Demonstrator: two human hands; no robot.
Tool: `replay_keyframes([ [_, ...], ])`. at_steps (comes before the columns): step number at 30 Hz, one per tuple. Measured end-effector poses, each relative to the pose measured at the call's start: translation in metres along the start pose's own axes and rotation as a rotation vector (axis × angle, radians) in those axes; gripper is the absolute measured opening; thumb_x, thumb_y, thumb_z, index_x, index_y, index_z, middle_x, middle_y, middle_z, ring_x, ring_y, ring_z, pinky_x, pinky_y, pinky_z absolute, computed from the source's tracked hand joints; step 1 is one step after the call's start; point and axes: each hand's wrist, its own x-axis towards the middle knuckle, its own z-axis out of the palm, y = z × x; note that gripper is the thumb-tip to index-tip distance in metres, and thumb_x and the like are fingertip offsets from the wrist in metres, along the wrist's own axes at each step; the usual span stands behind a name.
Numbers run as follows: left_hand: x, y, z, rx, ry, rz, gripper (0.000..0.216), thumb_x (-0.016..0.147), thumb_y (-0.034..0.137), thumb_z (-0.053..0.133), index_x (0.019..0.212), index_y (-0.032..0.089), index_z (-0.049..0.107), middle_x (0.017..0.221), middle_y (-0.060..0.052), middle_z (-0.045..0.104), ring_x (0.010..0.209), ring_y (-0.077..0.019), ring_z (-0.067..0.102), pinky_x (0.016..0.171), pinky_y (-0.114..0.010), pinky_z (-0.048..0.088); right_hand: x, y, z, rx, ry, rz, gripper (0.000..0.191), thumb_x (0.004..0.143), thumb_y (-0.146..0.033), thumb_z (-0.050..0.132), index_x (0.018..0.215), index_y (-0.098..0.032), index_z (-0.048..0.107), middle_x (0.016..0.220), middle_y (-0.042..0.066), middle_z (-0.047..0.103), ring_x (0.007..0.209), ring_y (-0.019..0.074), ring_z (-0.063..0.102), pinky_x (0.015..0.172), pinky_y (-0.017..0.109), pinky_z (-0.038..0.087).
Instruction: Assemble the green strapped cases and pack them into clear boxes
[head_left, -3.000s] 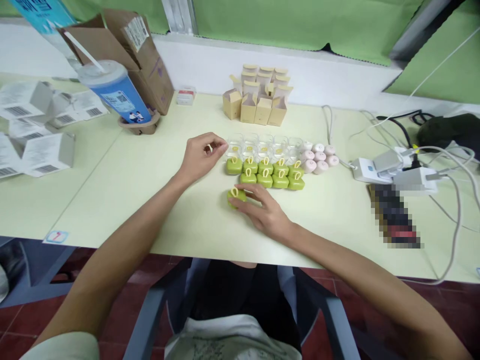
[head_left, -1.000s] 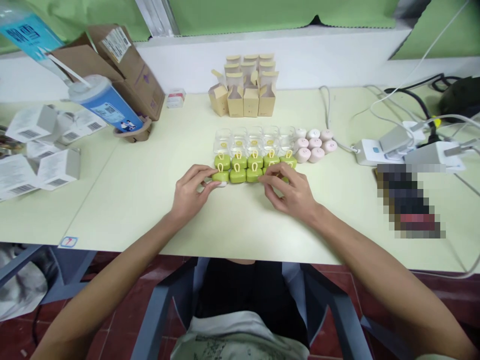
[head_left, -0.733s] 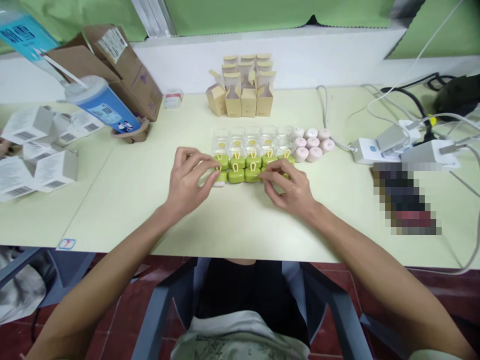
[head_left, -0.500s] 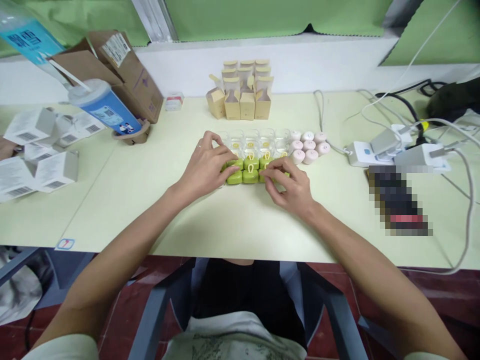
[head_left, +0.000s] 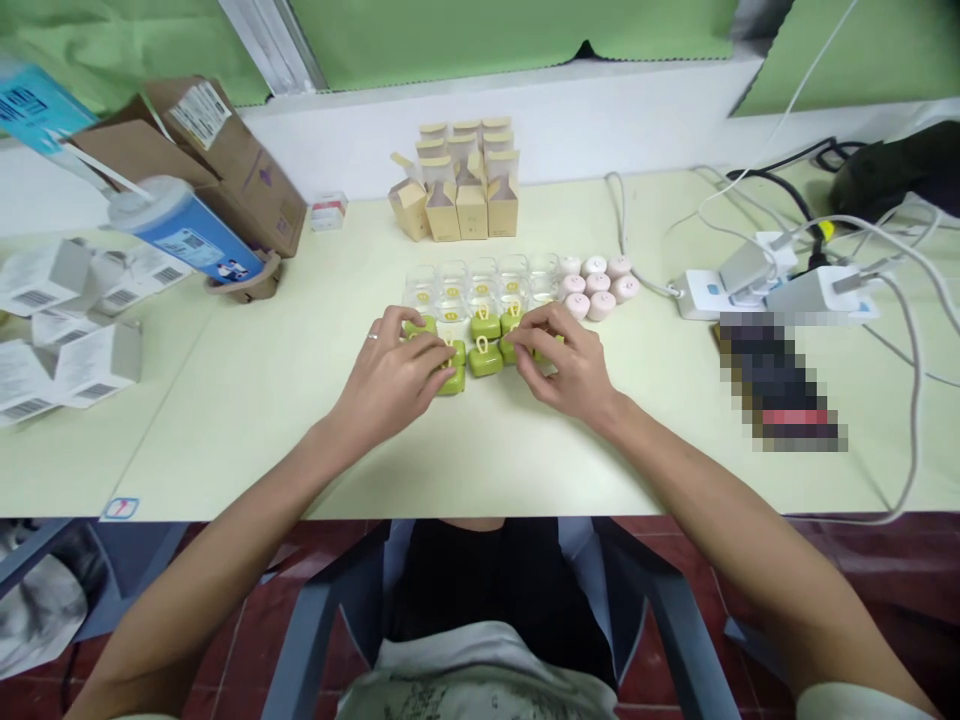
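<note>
Several small green cases with yellow loops lie in two rows on the pale table. My left hand is curled over the cases at the left end of the group, a ring on one finger. At the right end, my right hand has its fingertips pinched on the cases. Both hands press in on the group from either side. Just behind it stands a row of clear plastic cups with yellow bits inside.
Pink round pieces sit right of the cups. Small tan cartons stand at the back. A blue drink cup, a cardboard box and white barcode boxes lie left. A power strip and cables lie right.
My left hand has come from the far left end onto the green cases. Both hands have closed in on the group, which sits a little nearer to me.
</note>
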Motion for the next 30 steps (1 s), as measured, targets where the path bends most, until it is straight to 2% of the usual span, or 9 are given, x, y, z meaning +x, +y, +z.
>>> replay_keyframes([
  [2,-0.008,0.007,-0.004,0.017,0.000,0.012,0.020,0.107,0.025,0.066,0.116,0.024,0.084,0.108,-0.010,0.085,0.132,-0.0414,0.058,0.102,-0.062,0.053,0.000,0.000,0.001,-0.029,-0.066,-0.034,0.019,0.107,-0.020,0.060,0.117,-0.025,0.075,0.114,0.010,0.073,0.093,0.0227,0.066,0.076,0.039,0.057],
  [5,-0.020,0.022,-0.008,0.051,0.007,0.070,0.017,0.108,0.023,0.066,0.115,0.024,0.082,0.107,-0.010,0.085,0.129,-0.0407,0.060,0.095,-0.057,0.054,-0.001,-0.001,0.005,-0.100,-0.197,-0.096,0.020,0.106,-0.025,0.067,0.123,-0.026,0.076,0.126,0.011,0.077,0.113,0.0305,0.065,0.090,0.049,0.056],
  [7,-0.026,0.031,-0.009,0.083,0.022,0.116,0.016,0.108,0.022,0.066,0.116,0.023,0.080,0.108,-0.009,0.085,0.126,-0.0398,0.061,0.091,-0.055,0.054,-0.003,-0.001,0.009,-0.136,-0.251,-0.120,0.021,0.106,-0.025,0.070,0.125,-0.026,0.077,0.129,0.011,0.079,0.121,0.0340,0.062,0.094,0.053,0.055],
  [12,-0.037,0.045,-0.007,0.087,0.067,0.174,0.015,0.107,0.017,0.069,0.121,0.020,0.075,0.112,-0.008,0.084,0.121,-0.0372,0.063,0.087,-0.051,0.054,-0.005,0.000,0.017,-0.160,-0.228,-0.117,0.014,0.107,-0.022,0.069,0.115,-0.023,0.080,0.127,0.012,0.079,0.121,0.0333,0.061,0.094,0.053,0.056],
  [18,-0.046,0.035,-0.009,-0.017,0.122,0.127,0.018,0.105,0.018,0.072,0.121,0.027,0.075,0.115,-0.005,0.084,0.116,-0.0314,0.067,0.089,-0.048,0.054,-0.003,-0.003,0.020,-0.257,-0.193,-0.152,0.012,0.108,-0.020,0.067,0.113,-0.019,0.078,0.126,0.015,0.078,0.118,0.0332,0.060,0.092,0.050,0.058],
  [23,-0.053,0.022,-0.013,-0.108,0.137,0.108,0.014,0.105,0.019,0.075,0.117,0.026,0.074,0.108,-0.005,0.084,0.107,-0.0273,0.067,0.088,-0.044,0.055,-0.004,-0.006,0.023,-0.377,-0.224,-0.178,0.029,0.106,-0.018,0.065,0.134,-0.022,0.073,0.138,0.017,0.072,0.127,0.0349,0.060,0.097,0.052,0.057],
  [30,-0.066,0.023,-0.009,-0.154,0.120,0.159,0.023,0.107,0.019,0.073,0.129,0.023,0.070,0.113,-0.009,0.078,0.099,-0.0229,0.071,0.083,-0.039,0.052,-0.005,-0.010,0.025,-0.426,-0.354,-0.130,0.030,0.108,-0.016,0.060,0.134,-0.022,0.074,0.150,0.018,0.067,0.140,0.0364,0.055,0.108,0.054,0.053],
])
